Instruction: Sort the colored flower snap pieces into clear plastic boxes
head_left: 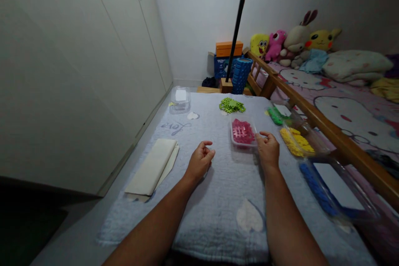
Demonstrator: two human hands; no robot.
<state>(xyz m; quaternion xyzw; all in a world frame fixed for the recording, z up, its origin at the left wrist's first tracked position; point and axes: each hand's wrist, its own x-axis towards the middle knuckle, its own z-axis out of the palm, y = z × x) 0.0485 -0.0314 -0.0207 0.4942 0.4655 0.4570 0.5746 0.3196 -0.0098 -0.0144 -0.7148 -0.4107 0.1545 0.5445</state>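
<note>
The left hand [200, 161] hangs half curled near the middle of the frame, fingers loosely apart; the right hand [268, 149] is at the right edge of a clear box [244, 146] of red pieces [242, 131], though whether it pinches the rim cannot be told. That box sits between the hands, slightly higher in the frame. Toward the right, other boxes hold green pieces [274, 115], yellow pieces [294, 141] and blue pieces [318, 189].
</note>
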